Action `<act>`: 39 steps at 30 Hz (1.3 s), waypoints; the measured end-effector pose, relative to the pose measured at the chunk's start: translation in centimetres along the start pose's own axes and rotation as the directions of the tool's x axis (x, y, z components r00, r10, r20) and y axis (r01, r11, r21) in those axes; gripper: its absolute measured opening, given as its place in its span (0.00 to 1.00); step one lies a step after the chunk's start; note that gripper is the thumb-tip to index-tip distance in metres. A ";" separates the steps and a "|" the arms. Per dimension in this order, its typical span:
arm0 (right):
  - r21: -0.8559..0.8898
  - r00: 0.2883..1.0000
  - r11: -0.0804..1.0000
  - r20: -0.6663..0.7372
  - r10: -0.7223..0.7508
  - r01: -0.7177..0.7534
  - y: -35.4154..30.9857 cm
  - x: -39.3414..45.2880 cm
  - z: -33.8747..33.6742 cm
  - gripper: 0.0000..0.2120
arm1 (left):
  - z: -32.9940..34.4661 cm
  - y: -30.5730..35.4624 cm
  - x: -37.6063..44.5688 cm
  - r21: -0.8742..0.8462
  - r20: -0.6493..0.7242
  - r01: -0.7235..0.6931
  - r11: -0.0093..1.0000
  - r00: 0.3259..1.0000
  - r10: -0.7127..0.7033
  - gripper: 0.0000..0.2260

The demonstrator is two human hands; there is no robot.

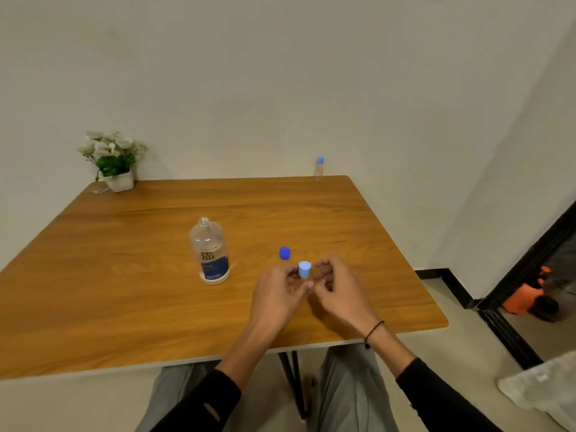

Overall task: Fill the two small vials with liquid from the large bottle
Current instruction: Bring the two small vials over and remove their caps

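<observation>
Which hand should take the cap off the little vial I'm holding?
Probably the right hand. The left hand grips the vial's body below the light blue cap, and the right hand's fingers are curled right beside that cap, holding nothing.

head view | worn on head | faces forward and down | close over counter [156, 275] near edge | far wall visible

Wood table [131, 275]: open lg bottle [210, 252], dark-blue cap [284, 253], far vial [319, 167], plant pot [120, 181].
</observation>
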State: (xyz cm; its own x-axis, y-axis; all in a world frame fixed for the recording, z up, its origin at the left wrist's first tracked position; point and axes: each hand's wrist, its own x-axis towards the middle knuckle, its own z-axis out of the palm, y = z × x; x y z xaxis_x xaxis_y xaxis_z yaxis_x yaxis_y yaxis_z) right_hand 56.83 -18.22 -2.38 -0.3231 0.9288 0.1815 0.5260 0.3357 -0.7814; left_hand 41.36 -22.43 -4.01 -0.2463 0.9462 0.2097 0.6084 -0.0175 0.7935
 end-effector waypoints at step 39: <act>0.016 0.966 0.993 -0.231 0.116 -0.115 12.5 43.5 0.1 0.10 | 11.8 -3.0 44.4 0.043 0.172 0.015 0.999 0.985 -0.022 0.21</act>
State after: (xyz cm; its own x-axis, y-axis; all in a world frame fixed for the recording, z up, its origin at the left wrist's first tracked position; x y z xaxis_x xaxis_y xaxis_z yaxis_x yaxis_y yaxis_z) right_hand 49.28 26.38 -4.28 -0.0694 0.9724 0.2228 0.5474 0.2238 -0.8064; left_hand 37.48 23.44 -3.79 -0.1261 0.9879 0.0904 0.6364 0.0107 0.7713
